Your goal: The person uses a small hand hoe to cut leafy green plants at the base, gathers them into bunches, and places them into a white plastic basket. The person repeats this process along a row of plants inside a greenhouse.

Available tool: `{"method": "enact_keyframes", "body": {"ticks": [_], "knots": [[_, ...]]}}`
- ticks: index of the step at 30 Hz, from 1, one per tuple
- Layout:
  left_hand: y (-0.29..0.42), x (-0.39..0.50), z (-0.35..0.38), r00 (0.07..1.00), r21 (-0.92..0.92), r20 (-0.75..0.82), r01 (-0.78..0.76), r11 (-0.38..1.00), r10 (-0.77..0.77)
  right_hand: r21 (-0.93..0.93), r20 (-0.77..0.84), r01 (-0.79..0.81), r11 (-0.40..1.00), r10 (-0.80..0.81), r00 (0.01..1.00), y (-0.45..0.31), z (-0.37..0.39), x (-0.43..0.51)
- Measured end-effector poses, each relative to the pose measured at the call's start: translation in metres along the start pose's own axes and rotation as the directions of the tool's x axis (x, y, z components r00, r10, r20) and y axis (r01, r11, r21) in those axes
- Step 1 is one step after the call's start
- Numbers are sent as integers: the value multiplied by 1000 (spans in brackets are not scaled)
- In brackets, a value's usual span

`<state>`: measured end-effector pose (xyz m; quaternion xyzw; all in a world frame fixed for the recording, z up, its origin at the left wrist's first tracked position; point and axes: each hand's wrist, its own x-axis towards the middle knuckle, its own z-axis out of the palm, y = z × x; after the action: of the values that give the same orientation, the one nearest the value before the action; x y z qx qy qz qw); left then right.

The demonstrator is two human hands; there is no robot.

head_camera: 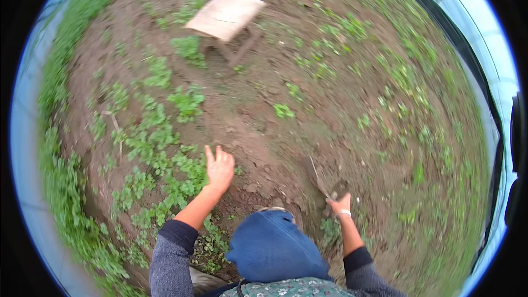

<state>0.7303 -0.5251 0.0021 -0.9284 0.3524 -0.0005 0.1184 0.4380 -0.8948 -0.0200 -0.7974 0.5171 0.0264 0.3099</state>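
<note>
My left hand (219, 168) is over bare soil at the edge of a leafy green patch (181, 173). Two of its fingers stick out apart from the others, and I see nothing in its grasp. To the right, my right hand (340, 203), with a white band at the wrist, grips a hand tool with a narrow metal blade (317, 176). The blade slants up and leftward above the ground; blur hides its exact kind. A dark patch beside that hand is too unclear to name. Loose crumbled soil (264, 177) lies between both hands.
A low stool (226, 15) with a pale, flat top stands on the soil ahead. Small green plants (321, 64) are scattered to the right, with denser growth (68, 198) along the left. Bluish plastic sheeting (491, 45) borders both sides. My blue-clad knee (276, 247) is below.
</note>
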Motion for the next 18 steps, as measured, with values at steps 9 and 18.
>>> {"method": "enact_keyframes", "body": {"ticks": [9,18], "knots": [[-24,-1,-21,969,106,247,-21,994,-6,208,523,-219,953,81,849,-49,-7,0],[-39,1,-5,945,-189,320,-1,982,62,771,618,-590,240,-57,785,-132,-28,-57]]}}
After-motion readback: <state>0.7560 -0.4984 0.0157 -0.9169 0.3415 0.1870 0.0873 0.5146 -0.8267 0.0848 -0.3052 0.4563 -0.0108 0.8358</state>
